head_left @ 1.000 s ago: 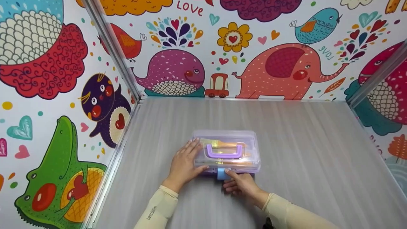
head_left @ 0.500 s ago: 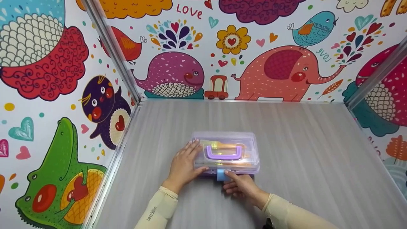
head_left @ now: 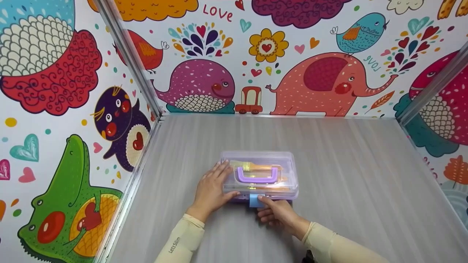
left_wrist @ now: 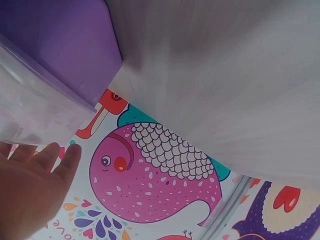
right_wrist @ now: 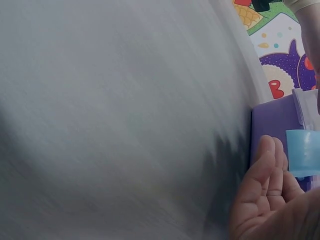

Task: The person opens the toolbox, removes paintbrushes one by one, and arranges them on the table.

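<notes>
A lidded plastic box (head_left: 289, 171) with a clear lid, purple base and purple carry handle (head_left: 257, 180) sits on the table. Its lid is down, and paintbrushes (head_left: 263, 166) with orange handles show through it. My left hand (head_left: 212, 186) rests along the box's left side, fingers spread over the lid's edge and thumb at the front. At the front, the thumb of my right hand (head_left: 279, 213) presses the light blue latch (head_left: 254, 200). Beneath the latch, the right fingers lie relaxed by the purple front wall, as the right wrist view shows.
The grey wood-grain table (head_left: 343, 160) extends around the box. Printed walls with cartoon animals close off the back and sides, joined by metal corner strips (head_left: 133, 60). A small black object (head_left: 309, 256) shows beside the right sleeve.
The head view tilts slightly between the first frame and the second. Both hands keep their places on the box, and its lid stays down.
</notes>
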A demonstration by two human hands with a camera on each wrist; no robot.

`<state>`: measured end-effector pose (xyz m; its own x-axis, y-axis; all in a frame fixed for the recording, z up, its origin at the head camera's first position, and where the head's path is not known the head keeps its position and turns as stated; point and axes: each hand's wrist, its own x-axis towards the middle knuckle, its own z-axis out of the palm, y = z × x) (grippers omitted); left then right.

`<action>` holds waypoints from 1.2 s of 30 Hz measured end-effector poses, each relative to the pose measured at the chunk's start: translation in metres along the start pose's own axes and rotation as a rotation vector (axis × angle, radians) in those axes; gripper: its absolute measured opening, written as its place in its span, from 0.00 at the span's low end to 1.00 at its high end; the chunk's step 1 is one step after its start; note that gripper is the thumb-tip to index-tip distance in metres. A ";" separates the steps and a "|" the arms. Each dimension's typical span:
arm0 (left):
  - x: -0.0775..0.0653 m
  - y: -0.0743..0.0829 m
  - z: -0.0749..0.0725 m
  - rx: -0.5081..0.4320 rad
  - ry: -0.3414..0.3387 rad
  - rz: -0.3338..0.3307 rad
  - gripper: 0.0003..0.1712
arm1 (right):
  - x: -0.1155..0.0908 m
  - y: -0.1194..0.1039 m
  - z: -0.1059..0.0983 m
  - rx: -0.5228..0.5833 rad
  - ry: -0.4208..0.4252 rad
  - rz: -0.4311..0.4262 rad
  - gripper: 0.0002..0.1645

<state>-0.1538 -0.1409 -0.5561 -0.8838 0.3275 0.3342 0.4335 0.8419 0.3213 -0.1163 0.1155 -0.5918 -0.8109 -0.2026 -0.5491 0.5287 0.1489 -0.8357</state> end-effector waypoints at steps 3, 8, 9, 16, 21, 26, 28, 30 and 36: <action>0.000 0.000 0.000 0.003 -0.004 0.001 0.47 | 0.001 0.000 0.000 0.000 0.003 0.000 0.45; 0.000 0.000 0.000 0.006 -0.008 -0.001 0.47 | 0.000 0.000 0.001 0.006 0.012 0.000 0.45; 0.000 0.000 0.000 0.005 -0.009 -0.001 0.47 | 0.000 -0.001 0.001 0.006 0.013 -0.001 0.45; -0.001 -0.001 0.001 0.007 -0.002 0.006 0.47 | -0.001 -0.002 0.001 -0.005 0.001 -0.002 0.42; -0.001 -0.001 0.001 0.006 -0.011 0.002 0.47 | 0.000 0.000 -0.001 0.010 -0.024 -0.021 0.34; -0.002 -0.001 0.000 0.010 -0.013 -0.003 0.46 | 0.000 0.004 -0.005 0.019 -0.085 -0.050 0.26; -0.001 -0.001 0.000 0.012 -0.015 -0.006 0.45 | 0.000 0.005 -0.006 0.016 -0.104 -0.056 0.25; -0.001 0.000 0.000 0.012 -0.017 -0.010 0.45 | 0.000 0.007 -0.008 0.014 -0.118 -0.058 0.23; -0.001 0.000 0.001 0.008 -0.018 -0.009 0.45 | -0.003 0.010 -0.015 0.002 -0.143 -0.041 0.18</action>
<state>-0.1528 -0.1406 -0.5569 -0.8905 0.3277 0.3156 0.4244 0.8483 0.3167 -0.1121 0.1321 -0.5981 -0.7879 -0.3445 -0.5104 0.4962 0.1358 -0.8575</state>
